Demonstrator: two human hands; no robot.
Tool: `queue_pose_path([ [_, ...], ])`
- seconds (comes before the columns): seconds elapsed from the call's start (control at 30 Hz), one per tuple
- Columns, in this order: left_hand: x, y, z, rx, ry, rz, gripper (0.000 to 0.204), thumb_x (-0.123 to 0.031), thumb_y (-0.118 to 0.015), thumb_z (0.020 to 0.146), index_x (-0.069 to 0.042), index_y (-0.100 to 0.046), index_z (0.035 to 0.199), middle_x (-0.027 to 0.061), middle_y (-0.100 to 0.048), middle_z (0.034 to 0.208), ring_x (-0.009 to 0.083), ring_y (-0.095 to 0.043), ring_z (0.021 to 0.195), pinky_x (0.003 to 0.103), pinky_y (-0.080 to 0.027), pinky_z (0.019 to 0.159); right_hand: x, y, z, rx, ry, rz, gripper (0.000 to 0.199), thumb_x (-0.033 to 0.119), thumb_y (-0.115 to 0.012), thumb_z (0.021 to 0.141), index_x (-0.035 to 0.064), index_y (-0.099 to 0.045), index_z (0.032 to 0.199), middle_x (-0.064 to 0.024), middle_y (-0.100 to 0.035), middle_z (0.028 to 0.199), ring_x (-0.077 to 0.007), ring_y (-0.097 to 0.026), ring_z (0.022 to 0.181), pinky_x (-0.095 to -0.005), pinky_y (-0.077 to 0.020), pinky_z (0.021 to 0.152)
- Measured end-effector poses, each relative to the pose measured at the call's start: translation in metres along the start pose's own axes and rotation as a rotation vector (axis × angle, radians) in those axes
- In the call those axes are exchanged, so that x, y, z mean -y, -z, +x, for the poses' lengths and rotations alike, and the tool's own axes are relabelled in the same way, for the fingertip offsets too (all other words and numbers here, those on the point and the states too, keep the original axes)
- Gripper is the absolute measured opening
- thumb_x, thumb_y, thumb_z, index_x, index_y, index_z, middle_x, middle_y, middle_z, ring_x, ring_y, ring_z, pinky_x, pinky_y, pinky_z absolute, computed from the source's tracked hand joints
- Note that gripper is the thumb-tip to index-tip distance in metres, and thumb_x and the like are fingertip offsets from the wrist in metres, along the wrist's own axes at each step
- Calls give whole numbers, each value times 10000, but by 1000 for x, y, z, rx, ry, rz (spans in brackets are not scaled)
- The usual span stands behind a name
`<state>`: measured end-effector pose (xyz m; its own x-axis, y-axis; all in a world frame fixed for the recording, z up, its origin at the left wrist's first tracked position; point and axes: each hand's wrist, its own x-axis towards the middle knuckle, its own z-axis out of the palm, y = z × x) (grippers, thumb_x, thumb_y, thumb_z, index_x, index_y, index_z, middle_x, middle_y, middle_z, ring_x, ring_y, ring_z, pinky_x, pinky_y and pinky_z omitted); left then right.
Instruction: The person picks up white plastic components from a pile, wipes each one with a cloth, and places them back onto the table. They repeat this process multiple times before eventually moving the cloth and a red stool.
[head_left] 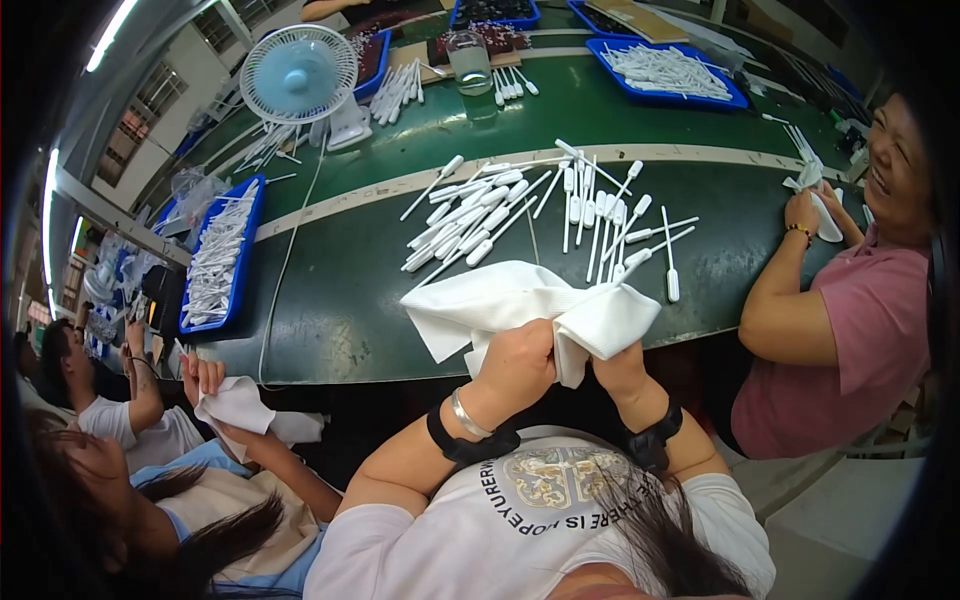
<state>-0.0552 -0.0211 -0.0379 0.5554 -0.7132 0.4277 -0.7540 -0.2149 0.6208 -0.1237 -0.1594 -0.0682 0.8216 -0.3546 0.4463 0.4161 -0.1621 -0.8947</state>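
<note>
A white cloth (480, 297) is bunched over the near edge of the green table, held in both fists. My left hand (518, 362) is closed with its fingers wrapped into the cloth. My right hand (622, 372) is closed on the cloth's right part, its fingers mostly covered by the folds. Whether anything lies inside the cloth is hidden. Just beyond it sits a heap of white plastic pipettes (497, 217), side by side and overlapping. To its right, more loose pipettes (672, 285) lie spread at different angles, some touching or nearly touching the cloth.
Blue trays of pipettes stand at left (258, 225) and far right (742, 102). A fan (300, 75) and a glass jar (468, 65) are at the back. A thin cord (290, 250) crosses the table. Co-workers holding white cloths sit left (262, 480) and right (840, 320).
</note>
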Motion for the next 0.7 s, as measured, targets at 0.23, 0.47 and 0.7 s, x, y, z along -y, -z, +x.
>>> queue_pose_path([
  [0.23, -10, 23, -8, 54, 196, -238, 152, -39, -575, 693, -32, -583, 845, 122, -579, 709, 289, -562, 609, 334, -451, 534, 11, 7, 18, -227, -366, 693, 269, 76, -527, 819, 20, -486, 1079, -94, -536, 1045, -193, -539, 927, -320, -444, 808],
  [0.47, -3, 17, -3, -120, -82, 28, 123, -13, -604, 671, -18, -579, 791, 122, -551, 652, 278, -536, 541, 306, -429, 486, -3, -3, 9, 171, -34, 72, 213, 71, -500, 819, -4, -547, 1012, -93, -574, 980, -192, -561, 875, -296, -440, 775],
  [0.7, -8, 21, -7, -208, -156, 90, 133, 29, -569, 612, -27, -544, 730, 87, -509, 603, 258, -503, 513, 337, -406, 458, -4, 5, 13, 34, -298, 428, 248, 101, -553, 804, 19, -536, 1038, -83, -572, 987, -181, -553, 900, -289, -440, 784],
])
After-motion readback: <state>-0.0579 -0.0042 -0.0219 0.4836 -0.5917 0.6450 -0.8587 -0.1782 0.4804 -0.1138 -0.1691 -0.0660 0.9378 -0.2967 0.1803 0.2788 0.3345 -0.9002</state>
